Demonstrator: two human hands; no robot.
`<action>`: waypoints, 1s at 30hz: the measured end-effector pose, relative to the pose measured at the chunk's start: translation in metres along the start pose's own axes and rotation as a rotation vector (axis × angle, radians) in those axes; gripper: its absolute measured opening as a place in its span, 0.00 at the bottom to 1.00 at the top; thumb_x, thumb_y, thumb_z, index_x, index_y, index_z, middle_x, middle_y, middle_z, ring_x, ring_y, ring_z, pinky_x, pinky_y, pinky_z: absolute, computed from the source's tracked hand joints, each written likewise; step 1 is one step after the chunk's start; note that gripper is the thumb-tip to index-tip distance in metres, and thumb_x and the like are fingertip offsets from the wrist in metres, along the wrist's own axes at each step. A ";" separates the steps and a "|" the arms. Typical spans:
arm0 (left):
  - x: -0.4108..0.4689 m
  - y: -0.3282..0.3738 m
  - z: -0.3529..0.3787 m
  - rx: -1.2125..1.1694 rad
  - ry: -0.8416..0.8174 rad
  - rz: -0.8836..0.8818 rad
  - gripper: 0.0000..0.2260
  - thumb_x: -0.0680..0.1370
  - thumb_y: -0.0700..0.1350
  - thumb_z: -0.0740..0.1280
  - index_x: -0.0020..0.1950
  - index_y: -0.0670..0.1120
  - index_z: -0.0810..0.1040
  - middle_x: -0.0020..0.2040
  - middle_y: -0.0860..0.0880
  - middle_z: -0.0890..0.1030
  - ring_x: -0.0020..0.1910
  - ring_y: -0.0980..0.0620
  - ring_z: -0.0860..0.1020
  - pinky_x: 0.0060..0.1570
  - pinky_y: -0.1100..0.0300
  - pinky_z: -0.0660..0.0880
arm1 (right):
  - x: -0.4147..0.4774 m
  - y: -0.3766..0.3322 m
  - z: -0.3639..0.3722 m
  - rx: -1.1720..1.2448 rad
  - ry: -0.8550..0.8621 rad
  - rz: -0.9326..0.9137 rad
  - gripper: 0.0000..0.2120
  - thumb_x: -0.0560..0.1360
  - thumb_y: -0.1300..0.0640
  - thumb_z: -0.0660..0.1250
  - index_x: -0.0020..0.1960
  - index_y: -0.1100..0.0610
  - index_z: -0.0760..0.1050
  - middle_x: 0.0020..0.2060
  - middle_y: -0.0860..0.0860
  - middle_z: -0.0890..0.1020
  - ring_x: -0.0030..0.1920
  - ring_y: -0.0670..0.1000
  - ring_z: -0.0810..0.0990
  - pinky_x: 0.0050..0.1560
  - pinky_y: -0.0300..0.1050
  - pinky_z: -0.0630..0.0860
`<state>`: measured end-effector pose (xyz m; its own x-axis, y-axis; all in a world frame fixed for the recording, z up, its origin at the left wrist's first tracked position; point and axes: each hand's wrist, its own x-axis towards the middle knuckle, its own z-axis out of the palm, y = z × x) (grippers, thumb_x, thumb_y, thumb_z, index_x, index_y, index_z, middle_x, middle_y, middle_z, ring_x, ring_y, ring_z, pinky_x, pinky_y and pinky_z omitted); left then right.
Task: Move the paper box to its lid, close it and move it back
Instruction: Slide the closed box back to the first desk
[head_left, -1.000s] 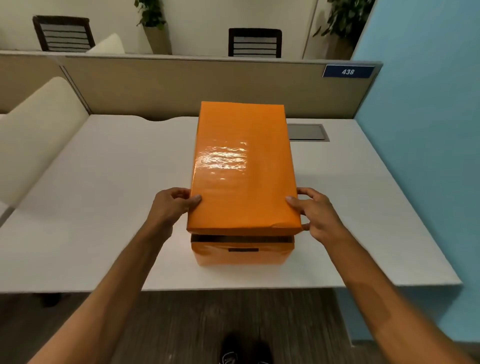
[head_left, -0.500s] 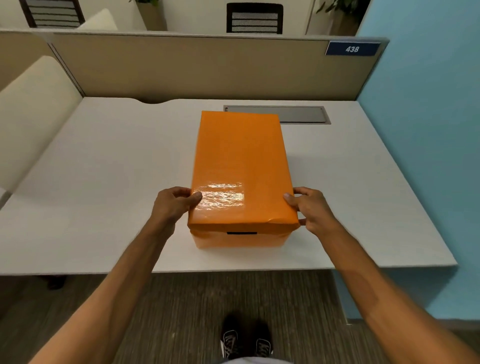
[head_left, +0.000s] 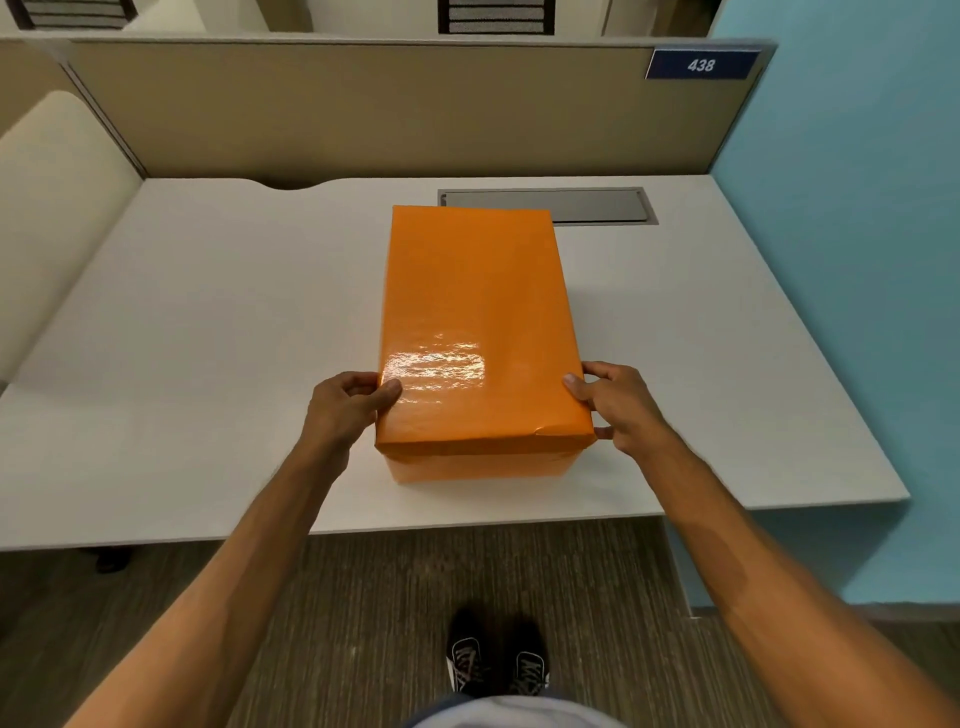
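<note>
A: The orange lid (head_left: 478, 322) covers the paper box (head_left: 480, 467) almost wholly; only a strip of the box's near wall shows below it, and the inside is hidden.

B: And each grip?

A: On the left hand (head_left: 345, 410) and the right hand (head_left: 621, 405), only the thumbs lie on top; the other fingers go behind the lid's side edges.

B: At the frame's edges?

A: Two chairs (head_left: 496, 15) are cut off along the top, the counter (head_left: 208, 322) runs out at left, and the lid's far end hides a corner of the grey hatch (head_left: 597, 205).
</note>
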<state>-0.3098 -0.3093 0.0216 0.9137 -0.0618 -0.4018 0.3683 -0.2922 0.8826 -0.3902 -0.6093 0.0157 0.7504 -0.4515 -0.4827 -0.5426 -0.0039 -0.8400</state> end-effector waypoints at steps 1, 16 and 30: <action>0.000 -0.001 0.000 -0.004 -0.006 0.003 0.23 0.76 0.47 0.72 0.68 0.41 0.75 0.62 0.43 0.80 0.57 0.43 0.80 0.57 0.45 0.78 | 0.000 0.000 0.000 -0.001 0.004 -0.001 0.25 0.76 0.52 0.70 0.72 0.52 0.70 0.64 0.53 0.77 0.56 0.57 0.77 0.49 0.61 0.76; 0.036 0.013 0.007 0.036 -0.079 0.059 0.32 0.78 0.49 0.70 0.79 0.51 0.60 0.74 0.44 0.71 0.69 0.40 0.73 0.66 0.36 0.72 | 0.033 -0.013 0.003 -0.411 0.118 -0.367 0.32 0.77 0.43 0.67 0.77 0.49 0.61 0.71 0.55 0.70 0.67 0.57 0.73 0.61 0.56 0.73; 0.141 0.084 0.029 0.009 0.028 0.077 0.17 0.80 0.46 0.66 0.70 0.47 0.74 0.60 0.49 0.79 0.56 0.46 0.78 0.56 0.47 0.74 | 0.157 -0.086 0.011 -0.464 0.037 -0.532 0.30 0.79 0.43 0.63 0.77 0.50 0.61 0.72 0.56 0.70 0.67 0.58 0.74 0.61 0.56 0.73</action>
<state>-0.1550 -0.3702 0.0316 0.9437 -0.0573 -0.3258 0.2956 -0.2961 0.9082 -0.2220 -0.6704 0.0093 0.9497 -0.3124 -0.0202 -0.2166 -0.6091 -0.7629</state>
